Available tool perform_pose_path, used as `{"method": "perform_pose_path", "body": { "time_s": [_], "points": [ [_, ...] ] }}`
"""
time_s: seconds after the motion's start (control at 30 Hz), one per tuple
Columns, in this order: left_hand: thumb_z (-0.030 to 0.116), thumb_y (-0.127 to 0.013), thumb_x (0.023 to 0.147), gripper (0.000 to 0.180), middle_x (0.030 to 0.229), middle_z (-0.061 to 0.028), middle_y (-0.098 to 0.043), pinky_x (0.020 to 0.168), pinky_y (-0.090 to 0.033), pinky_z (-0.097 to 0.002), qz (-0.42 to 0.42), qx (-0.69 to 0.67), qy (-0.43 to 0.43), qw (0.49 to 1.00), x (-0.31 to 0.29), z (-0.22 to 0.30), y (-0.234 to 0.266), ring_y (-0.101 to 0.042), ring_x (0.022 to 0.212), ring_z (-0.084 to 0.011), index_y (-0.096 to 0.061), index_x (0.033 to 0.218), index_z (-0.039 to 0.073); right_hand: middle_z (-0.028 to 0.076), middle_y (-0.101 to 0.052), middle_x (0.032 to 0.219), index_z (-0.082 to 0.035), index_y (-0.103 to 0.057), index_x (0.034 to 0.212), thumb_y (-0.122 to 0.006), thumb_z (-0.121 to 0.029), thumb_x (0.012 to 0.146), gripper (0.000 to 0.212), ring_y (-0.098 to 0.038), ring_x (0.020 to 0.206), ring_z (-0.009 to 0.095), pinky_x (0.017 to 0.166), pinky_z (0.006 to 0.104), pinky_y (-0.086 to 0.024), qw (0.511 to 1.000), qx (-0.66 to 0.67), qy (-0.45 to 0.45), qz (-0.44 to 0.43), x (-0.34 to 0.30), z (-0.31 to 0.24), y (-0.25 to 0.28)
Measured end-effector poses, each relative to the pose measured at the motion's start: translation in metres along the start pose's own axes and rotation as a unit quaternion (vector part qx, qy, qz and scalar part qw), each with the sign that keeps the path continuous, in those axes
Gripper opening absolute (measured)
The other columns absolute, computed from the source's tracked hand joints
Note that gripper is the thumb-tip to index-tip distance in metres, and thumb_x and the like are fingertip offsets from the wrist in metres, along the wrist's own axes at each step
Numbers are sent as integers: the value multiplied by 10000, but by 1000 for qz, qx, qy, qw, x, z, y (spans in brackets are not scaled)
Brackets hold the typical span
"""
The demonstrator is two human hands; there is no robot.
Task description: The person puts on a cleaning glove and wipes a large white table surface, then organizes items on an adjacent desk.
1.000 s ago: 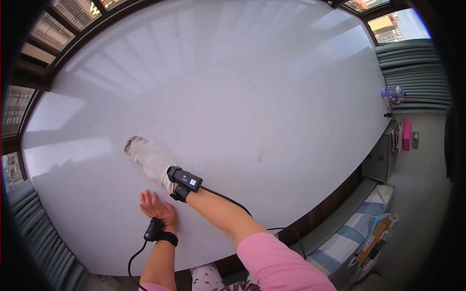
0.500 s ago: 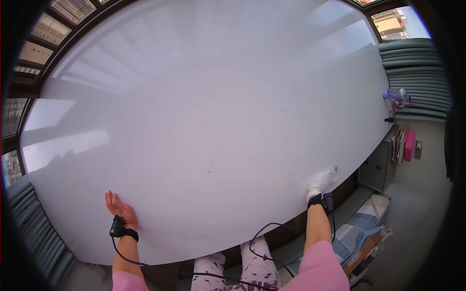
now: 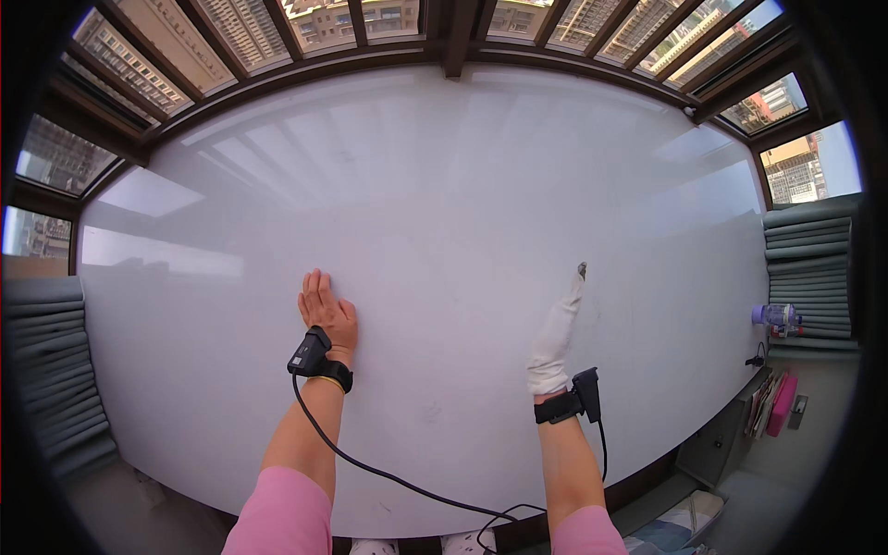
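My left hand [image 3: 327, 310] is bare and lies on the white tabletop [image 3: 444, 231], left of the middle, fingers stretched forward and thumb slightly apart. My right hand [image 3: 555, 344] is inside a white glove or sock-like cover. It reaches forward over the tabletop, right of the middle, in a long tapering shape seen mostly from its edge. The cover's far tip [image 3: 582, 271] is dark grey and looks soiled. Single fingers cannot be made out under the fabric, but the hand looks stretched out, and no separate object shows in it.
Black strapped devices sit on both wrists, with a cable [image 3: 398, 479] drooping between my arms. A bottle with a purple top [image 3: 777, 317] stands at the right edge. Dark window frames [image 3: 453, 51] border the far side. Gathered grey-green curtains [image 3: 46, 361] hang at both sides.
Both hands have moved forward from the near part of the tabletop. The right has also come inward from the right edge. The view has shifted, showing more window at the far side.
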State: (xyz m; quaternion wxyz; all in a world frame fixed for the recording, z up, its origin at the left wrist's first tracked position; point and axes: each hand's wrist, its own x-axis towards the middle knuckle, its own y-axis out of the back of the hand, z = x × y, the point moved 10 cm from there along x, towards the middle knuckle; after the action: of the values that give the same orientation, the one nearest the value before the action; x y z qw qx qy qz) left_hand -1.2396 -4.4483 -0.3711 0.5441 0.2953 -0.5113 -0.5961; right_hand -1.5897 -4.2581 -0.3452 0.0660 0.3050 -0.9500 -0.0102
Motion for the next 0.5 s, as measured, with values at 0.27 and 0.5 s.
{"method": "perform_pose_path", "body": {
  "time_s": [0.27,0.5],
  "points": [
    [312,-568,803,621,1376,-132,-356,1089,-163,-505,-22,-208,179,961,-42,-70,-24,-267,1342,-302,-375,1323,33,170,-549,1199,-27,-535,1193,-475,-71,840,360,-520,1108,321,993,359,-395,917,-89,132,-366,-67,-57,-398],
    [105,-522,697,576,1344,-152,-374,1063,-167,-567,-48,-42,37,997,-20,-14,-7,-288,1311,-367,-406,1258,45,140,-584,1169,-35,-599,1109,-440,-56,834,319,-521,1128,284,999,345,-395,871,-127,169,-443,-22,-29,-481]
  ]
}}
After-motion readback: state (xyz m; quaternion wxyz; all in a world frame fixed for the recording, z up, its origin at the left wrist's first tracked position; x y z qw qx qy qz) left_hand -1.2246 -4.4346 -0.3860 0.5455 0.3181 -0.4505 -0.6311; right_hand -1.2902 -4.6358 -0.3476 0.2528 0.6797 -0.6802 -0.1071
